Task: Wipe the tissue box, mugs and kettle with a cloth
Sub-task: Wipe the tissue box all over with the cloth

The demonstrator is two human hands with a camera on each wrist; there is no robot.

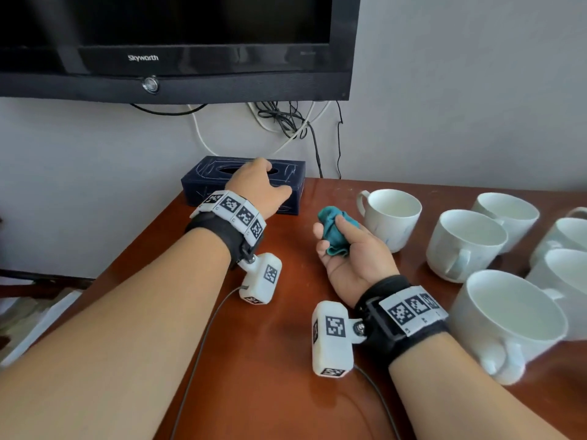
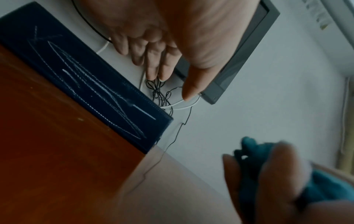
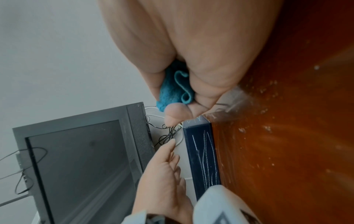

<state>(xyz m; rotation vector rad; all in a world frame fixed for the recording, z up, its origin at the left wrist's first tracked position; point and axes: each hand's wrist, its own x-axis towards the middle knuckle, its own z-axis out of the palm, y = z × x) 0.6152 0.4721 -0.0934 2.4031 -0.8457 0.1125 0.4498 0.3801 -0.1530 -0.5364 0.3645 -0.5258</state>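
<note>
the tissue box (image 1: 203, 182) lies at the back left corner of the counter (image 1: 286, 312), its long axis along the back edge, and the left hand (image 1: 257, 185) is over its top with fingers relaxed and spread, not yet gripping it as far as i can tell. the right hand (image 1: 349, 255) hovers just right of the box near the mugs (image 1: 390, 217), its fingers clenched around the balled cloth (image 1: 333, 230), so the cloth probably has to travel left and toward the back edge to reach the box.

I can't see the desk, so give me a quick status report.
Left hand open above tissue box. Right hand grips teal cloth. Mugs close right.
</note>
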